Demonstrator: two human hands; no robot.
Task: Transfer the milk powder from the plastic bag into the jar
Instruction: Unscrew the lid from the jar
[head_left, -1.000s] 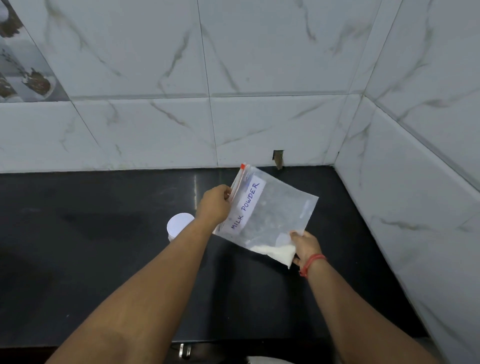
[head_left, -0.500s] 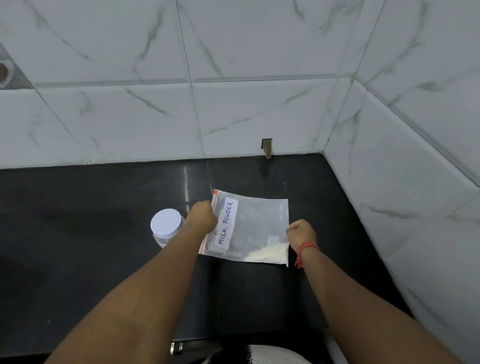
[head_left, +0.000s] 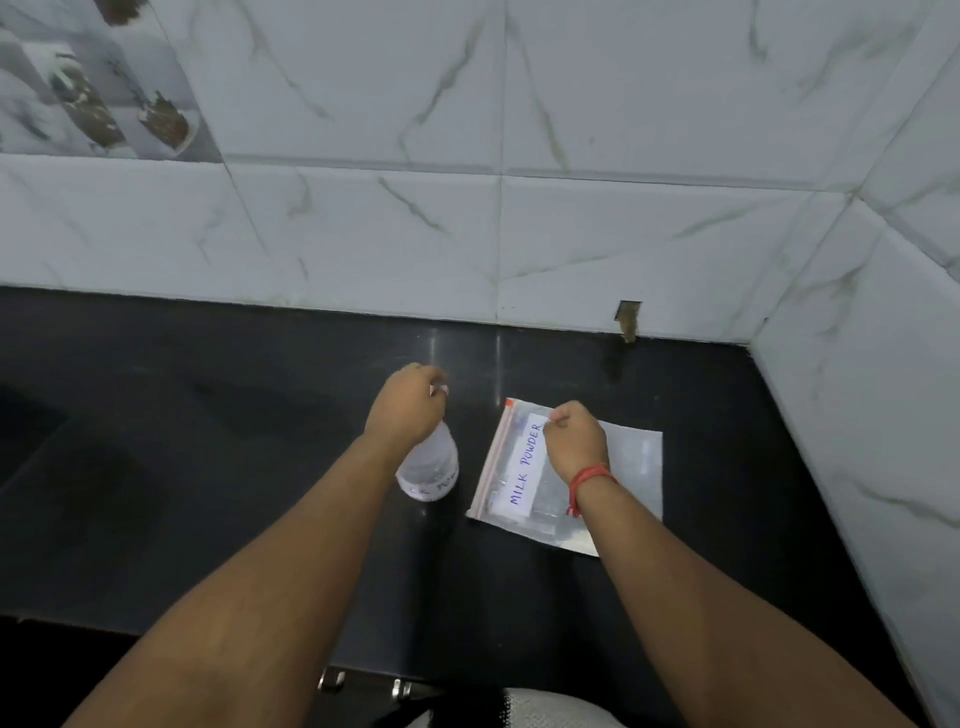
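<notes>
1. On my feed the plastic bag (head_left: 597, 467) lies flat on the black counter (head_left: 208, 441), near the corner where the marbled wall tiles (head_left: 571, 234) meet. Its white label reads "MILK POWDER", and its red zip edge faces the jar.
2. The jar (head_left: 431, 465) stands just left of the bag, clear-sided, with a handwritten label low on its wall. I cannot make out any powder inside it.
3. My left hand (head_left: 408, 402) sits on top of the jar, fingers curled down around its lid (head_left: 440, 389), which shows only as a pale sliver past the knuckles.
4. My right hand (head_left: 576, 441) is over the bag's upper part, fingers curled in a loose fist; the fingertips seem to pinch the label's top edge, though I cannot tell for sure.
5. A red thread bracelet (head_left: 589, 475) circles the right wrist.
6. The right forearm covers the bag's lower middle, so the powder itself is hidden from me; only a pale patch shows at the near corner.
7. Half a second ago the left hand was at the bag's zip edge and the jar's lid was fully exposed; now that hand has crossed to the jar. The right hand has moved from the bag's right edge to the label.
</notes>
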